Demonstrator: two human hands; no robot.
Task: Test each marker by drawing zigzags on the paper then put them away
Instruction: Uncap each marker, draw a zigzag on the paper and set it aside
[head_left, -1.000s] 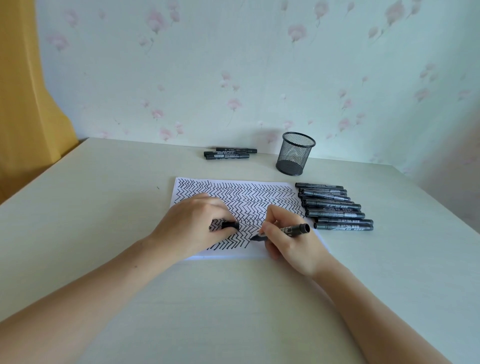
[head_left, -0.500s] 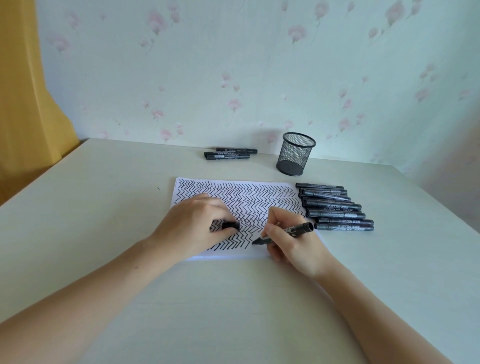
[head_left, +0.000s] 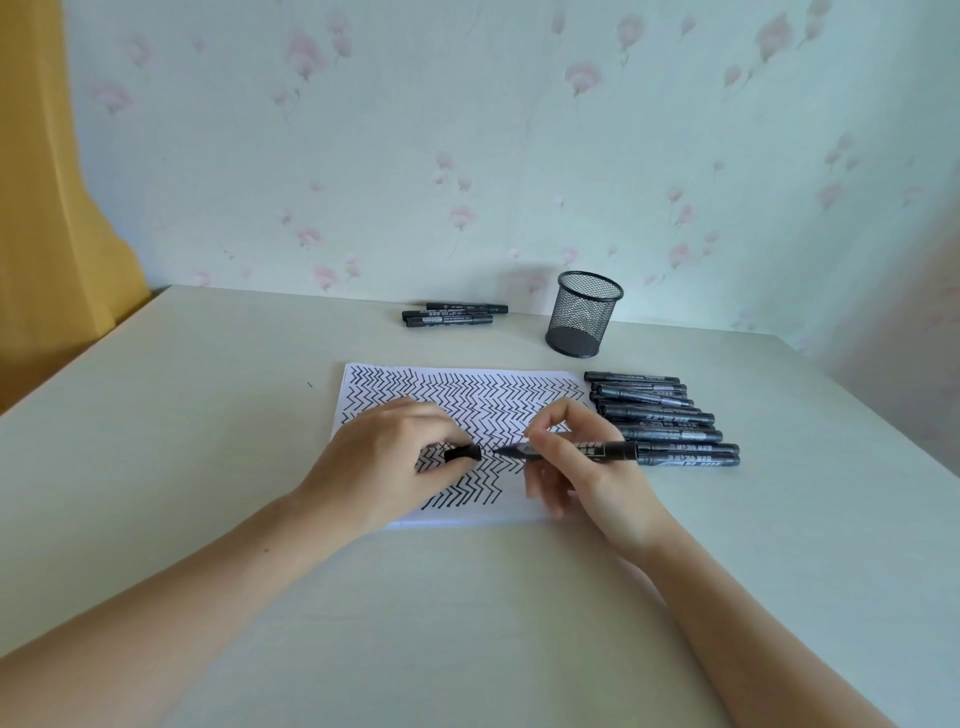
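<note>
Head | L hand (head_left: 384, 467) holds cap (head_left: 462, 453) | R hand (head_left: 587, 467) holds marker (head_left: 608, 450)

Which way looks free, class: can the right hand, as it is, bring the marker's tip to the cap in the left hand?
Probably yes. The right hand holds the marker with its tip pointing at the cap pinched in the left hand; only bare paper lies between them.

An uncapped black marker (head_left: 597, 450) was held level above the zigzag-covered paper (head_left: 467, 395); its cap (head_left: 462, 453) was pinched nearby.
</note>
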